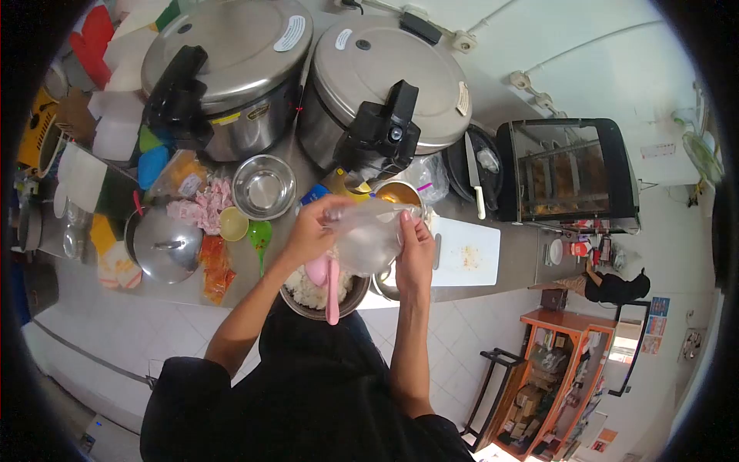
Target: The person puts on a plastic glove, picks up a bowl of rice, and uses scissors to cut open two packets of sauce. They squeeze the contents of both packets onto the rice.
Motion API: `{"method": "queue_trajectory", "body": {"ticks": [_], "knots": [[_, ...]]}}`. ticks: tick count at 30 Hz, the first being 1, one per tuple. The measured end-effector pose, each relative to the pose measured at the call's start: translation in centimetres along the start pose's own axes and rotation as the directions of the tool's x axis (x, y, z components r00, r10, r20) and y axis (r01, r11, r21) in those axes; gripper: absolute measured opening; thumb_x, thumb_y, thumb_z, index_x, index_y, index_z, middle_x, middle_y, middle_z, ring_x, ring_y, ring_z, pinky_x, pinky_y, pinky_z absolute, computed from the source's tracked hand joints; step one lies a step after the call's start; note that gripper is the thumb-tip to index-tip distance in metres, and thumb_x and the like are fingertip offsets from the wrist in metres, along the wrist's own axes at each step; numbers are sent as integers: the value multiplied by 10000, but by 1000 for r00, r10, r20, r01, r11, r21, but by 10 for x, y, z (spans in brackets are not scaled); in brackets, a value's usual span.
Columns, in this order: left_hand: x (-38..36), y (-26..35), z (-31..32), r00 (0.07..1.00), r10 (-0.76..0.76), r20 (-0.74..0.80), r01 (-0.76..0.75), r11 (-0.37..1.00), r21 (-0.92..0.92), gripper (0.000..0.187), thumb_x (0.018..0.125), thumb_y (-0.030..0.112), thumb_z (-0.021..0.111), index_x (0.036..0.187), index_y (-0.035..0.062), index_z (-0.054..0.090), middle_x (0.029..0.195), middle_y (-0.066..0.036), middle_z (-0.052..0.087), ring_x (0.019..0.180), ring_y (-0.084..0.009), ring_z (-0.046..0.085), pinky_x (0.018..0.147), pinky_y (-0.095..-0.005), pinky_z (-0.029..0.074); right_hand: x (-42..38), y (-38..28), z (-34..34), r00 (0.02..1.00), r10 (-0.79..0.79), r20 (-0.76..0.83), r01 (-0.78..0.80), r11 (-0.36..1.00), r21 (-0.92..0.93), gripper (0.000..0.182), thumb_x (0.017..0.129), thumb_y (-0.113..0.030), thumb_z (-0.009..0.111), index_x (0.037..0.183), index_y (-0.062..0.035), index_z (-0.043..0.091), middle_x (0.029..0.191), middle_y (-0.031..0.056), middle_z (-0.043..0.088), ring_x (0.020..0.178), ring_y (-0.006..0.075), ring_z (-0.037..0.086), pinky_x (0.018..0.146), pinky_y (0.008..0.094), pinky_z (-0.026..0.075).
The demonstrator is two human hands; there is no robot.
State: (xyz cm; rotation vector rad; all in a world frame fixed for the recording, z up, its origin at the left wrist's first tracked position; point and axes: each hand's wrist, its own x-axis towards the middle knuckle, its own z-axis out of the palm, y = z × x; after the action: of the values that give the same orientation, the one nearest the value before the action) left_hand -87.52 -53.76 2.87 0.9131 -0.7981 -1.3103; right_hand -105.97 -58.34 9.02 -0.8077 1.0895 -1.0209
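A clear plastic bag [368,240] is stretched between my hands above the counter. My left hand [312,232] pinches its left upper edge, and my right hand [416,248] grips its right edge between thumb and fingers. Below the bag, a metal bowl [350,302] holds white rice [305,294]. A pink rice paddle [332,289] rests in that bowl with its handle toward my body. Part of the rice is hidden behind the bag and my left hand. To the right of my right hand lies a white cutting board [466,252] with some crumbs.
Two large rice cookers [231,54] stand at the back. An empty steel bowl [264,187], a green spoon [260,235] and a lidded pot [165,245] are on the left. A knife [474,177] lies near the glass display cabinet [566,173]. Another person [616,286] is farther right.
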Motion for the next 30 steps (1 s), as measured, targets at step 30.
{"method": "queue_trajectory", "body": {"ticks": [30], "knots": [[-100, 51, -8, 877, 354, -326, 65, 585, 808, 158, 933, 85, 649, 1031, -24, 707, 905, -116, 745, 822, -162, 698, 759, -274, 522, -9, 7, -65, 910, 272, 313, -395, 798, 454, 609, 816, 156, 548, 1375, -62, 441, 1292, 167, 549, 1129, 277, 571, 981, 429, 495]]}}
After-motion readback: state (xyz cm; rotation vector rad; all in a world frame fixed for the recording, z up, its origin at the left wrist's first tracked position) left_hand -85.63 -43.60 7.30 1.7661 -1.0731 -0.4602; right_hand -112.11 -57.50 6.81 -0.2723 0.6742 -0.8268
